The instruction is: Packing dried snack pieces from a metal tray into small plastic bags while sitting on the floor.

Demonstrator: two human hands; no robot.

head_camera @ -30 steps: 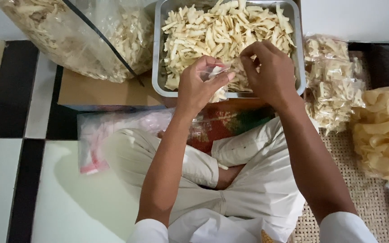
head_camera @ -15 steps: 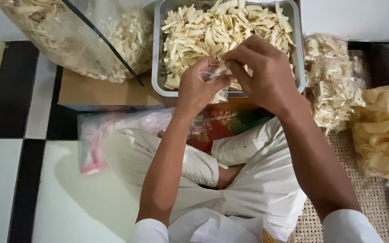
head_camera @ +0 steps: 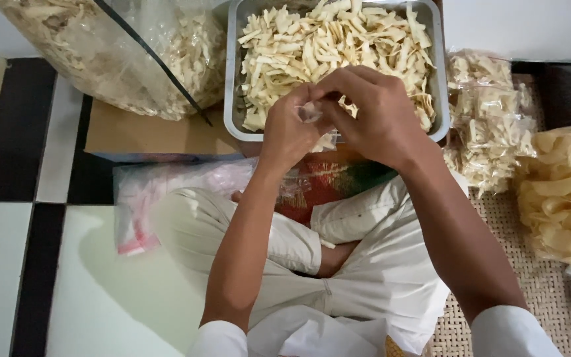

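A metal tray (head_camera: 232, 99) heaped with pale cracker strips (head_camera: 325, 46) stands in front of my crossed legs. Over its near edge my left hand (head_camera: 289, 132) and my right hand (head_camera: 371, 116) meet, both pinching the top of a small clear plastic bag (head_camera: 318, 129) partly filled with strips. Most of the bag is hidden behind my fingers; its lower part hangs below the tray's rim.
A big clear sack of strips (head_camera: 120, 53) leans at the back left on brown cardboard (head_camera: 147, 135). Filled small bags (head_camera: 490, 119) and a bag of round yellow chips (head_camera: 563, 192) lie right on a woven mat (head_camera: 530, 284). Empty plastic bags (head_camera: 160, 198) lie left.
My right hand has slid left over the bag's mouth until it meets my left hand; the bag's top is now bunched between both hands.
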